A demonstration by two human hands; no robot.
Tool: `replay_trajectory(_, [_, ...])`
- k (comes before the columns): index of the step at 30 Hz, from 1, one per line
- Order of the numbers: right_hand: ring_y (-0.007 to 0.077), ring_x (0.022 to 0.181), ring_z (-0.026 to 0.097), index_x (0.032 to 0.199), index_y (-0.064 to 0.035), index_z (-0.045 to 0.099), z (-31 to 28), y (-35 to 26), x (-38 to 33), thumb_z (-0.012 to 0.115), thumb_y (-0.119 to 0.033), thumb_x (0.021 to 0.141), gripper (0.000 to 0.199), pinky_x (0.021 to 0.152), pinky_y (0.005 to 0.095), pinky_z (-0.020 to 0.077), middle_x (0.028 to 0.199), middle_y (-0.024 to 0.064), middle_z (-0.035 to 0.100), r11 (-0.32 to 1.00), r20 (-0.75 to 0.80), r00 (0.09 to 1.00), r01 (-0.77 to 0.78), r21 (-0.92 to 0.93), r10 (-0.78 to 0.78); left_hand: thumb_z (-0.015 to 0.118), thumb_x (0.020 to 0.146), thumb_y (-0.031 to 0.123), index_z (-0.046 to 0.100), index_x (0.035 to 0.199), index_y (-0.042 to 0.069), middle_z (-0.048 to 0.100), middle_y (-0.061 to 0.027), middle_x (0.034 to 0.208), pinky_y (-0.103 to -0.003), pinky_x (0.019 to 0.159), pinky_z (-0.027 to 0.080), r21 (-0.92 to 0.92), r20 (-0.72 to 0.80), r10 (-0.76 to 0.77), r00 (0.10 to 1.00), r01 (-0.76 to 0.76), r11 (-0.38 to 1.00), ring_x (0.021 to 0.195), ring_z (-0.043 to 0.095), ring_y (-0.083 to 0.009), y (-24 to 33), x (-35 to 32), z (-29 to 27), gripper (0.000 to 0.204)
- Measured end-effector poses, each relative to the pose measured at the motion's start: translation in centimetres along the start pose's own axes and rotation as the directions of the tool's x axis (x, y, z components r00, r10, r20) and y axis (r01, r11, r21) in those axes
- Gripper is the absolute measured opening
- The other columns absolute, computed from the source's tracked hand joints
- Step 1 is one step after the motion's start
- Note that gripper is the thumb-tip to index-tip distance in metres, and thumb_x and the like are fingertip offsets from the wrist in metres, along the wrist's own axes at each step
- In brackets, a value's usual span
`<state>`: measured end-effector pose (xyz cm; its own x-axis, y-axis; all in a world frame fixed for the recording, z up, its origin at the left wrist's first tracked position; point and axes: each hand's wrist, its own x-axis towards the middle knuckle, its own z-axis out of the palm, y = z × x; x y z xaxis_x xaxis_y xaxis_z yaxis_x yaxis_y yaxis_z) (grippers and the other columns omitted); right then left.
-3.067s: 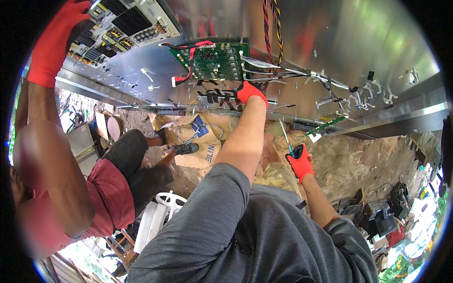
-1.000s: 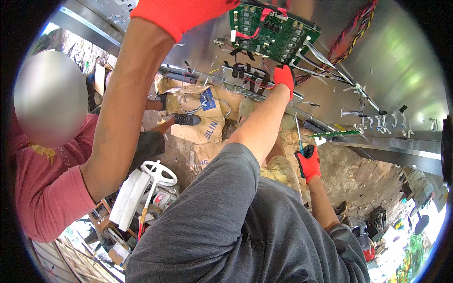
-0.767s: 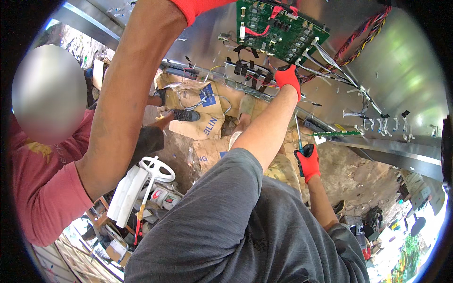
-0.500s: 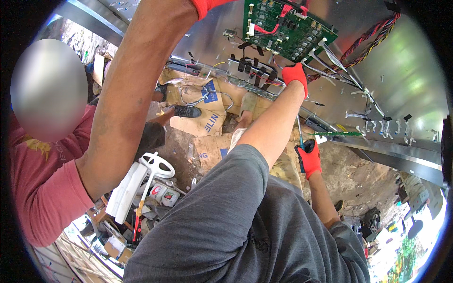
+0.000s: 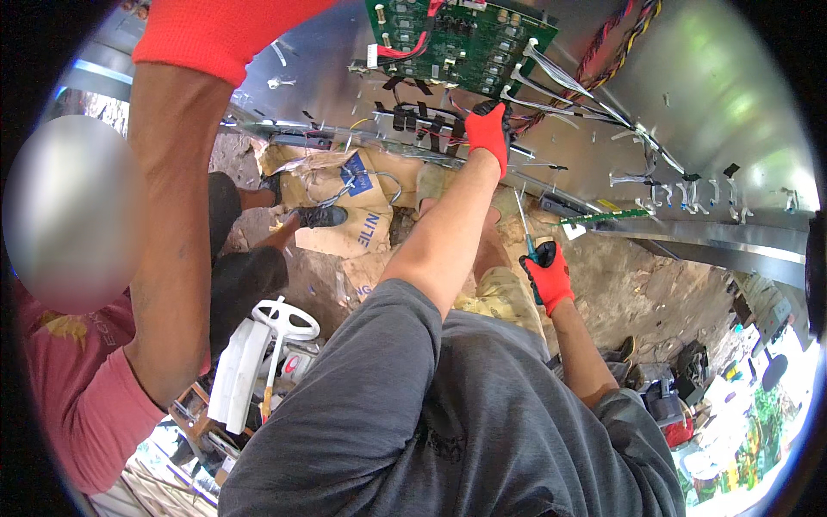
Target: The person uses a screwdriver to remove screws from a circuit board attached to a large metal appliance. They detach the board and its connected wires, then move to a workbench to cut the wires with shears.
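Red-gloved, the left hand (image 5: 488,133) reaches up at twelve o'clock, fingers pressed among black clips and wires (image 5: 568,82) just below the green circuit board (image 5: 461,39) on the metal panel (image 5: 724,95). At two o'clock, the right hand (image 5: 548,276) is clamped around a screwdriver (image 5: 524,224). A co-worker's gloved arm (image 5: 185,172) rises at ten o'clock.

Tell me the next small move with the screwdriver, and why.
Probably lift the right hand to bring the screwdriver tip up beside the left hand. The left hand is at the black clips and wires just under the green board, while the screwdriver points upward but sits lower, short of that spot.
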<state>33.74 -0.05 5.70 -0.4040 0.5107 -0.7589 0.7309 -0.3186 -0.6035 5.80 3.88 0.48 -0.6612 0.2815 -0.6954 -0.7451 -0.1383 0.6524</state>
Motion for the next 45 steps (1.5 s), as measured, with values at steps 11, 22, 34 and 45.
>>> replay_trajectory(11, [0.0134, 0.064, 0.051, 0.088, -0.0054, 0.049, -1.0, -0.8, -0.3, 0.076, -0.018, 0.074, 0.033, 0.059, 0.0304, 0.0434, 0.073, 0.0038, 0.055, 0.998, 0.031, 0.997, -0.066, -0.020, 0.066, 0.054, 0.086, 0.023, 0.061, 0.077, 0.000, 0.063, -0.0105, 0.070, -0.039, 0.059, 0.042, 0.563, -0.062, 0.393, 0.918, -0.293, 0.773, 0.062, 0.056, -0.0237, -0.9, 2.2, 0.1, 0.025])
replay_trajectory(22, [0.0146, 0.064, 0.050, 0.088, -0.0048, 0.048, -1.6, 0.4, 0.0, 0.076, -0.019, 0.074, 0.034, 0.059, 0.0315, 0.0432, 0.071, 0.0043, 0.053, 0.999, 0.021, 0.999, -0.032, -0.027, 0.032, 0.062, 0.083, 0.033, 0.058, 0.085, 0.019, 0.056, -0.0032, 0.071, -0.042, 0.059, 0.039, -0.063, -0.087, -0.173, 0.981, 0.168, 0.984, 0.066, 0.052, -0.0175, -0.6, 2.7, -0.1, 0.016])
replay_trajectory(34, [0.0128, 0.059, 0.050, 0.087, -0.0053, 0.049, -1.2, 0.3, 0.0, 0.076, -0.020, 0.074, 0.034, 0.055, 0.0305, 0.0423, 0.069, 0.0030, 0.053, 0.999, 0.001, 1.000, 0.017, -0.042, -0.017, 0.065, 0.081, 0.024, 0.062, 0.076, 0.005, 0.059, -0.0090, 0.071, -0.039, 0.056, 0.041, 0.269, -0.132, 0.112, 0.985, -0.073, 0.960, 0.060, 0.052, -0.0215, -0.4, 2.4, -0.2, 0.020])
replay_trajectory(45, [0.0128, 0.058, 0.049, 0.088, -0.0060, 0.048, -0.9, 1.1, 0.0, 0.077, -0.020, 0.073, 0.035, 0.055, 0.0304, 0.0424, 0.068, 0.0034, 0.053, 0.998, -0.006, 1.000, 0.029, -0.050, -0.030, 0.058, 0.085, 0.033, 0.063, 0.080, 0.005, 0.064, -0.0065, 0.076, -0.037, 0.060, 0.042, 0.275, -0.062, 0.269, 0.961, -0.242, 0.930, 0.064, 0.056, -0.0224, -0.6, 2.8, -0.4, 0.029])
